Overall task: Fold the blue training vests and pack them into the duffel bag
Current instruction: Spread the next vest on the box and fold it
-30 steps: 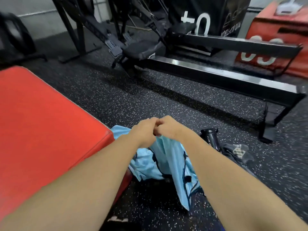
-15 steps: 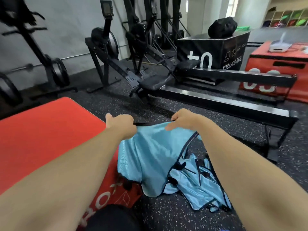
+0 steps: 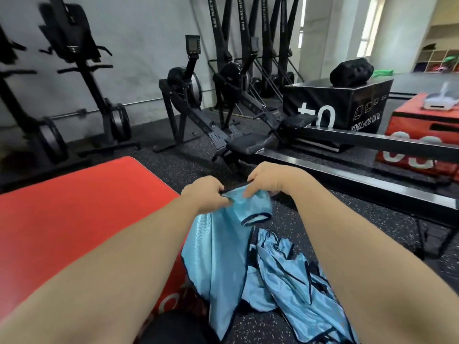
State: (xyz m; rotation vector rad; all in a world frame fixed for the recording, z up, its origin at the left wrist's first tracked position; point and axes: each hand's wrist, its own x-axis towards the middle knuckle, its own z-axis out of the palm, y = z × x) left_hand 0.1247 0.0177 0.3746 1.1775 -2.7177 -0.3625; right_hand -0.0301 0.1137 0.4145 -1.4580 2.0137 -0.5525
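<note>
A light blue training vest (image 3: 218, 254) with dark trim hangs in front of me, held up by its top edge. My left hand (image 3: 205, 194) grips that edge on the left, and my right hand (image 3: 267, 180) pinches it on the right, the two hands close together. Part of the vest is bunched and folded over below my right hand. More blue vests (image 3: 293, 281) lie crumpled on the floor underneath. A black duffel bag (image 3: 351, 72) sits on a black box at the back right, far from both hands.
A red padded box (image 3: 74, 219) stands at my left, beside the hanging vest. Rowing machines (image 3: 238, 137) and a long black rail (image 3: 360, 170) cross the speckled floor ahead. The black box (image 3: 335, 103) and a red box (image 3: 422, 135) stand at the right.
My hands have come closer together, so the vest's top edge, spread wide half a second ago, is now gathered between them. The view has tilted up.
</note>
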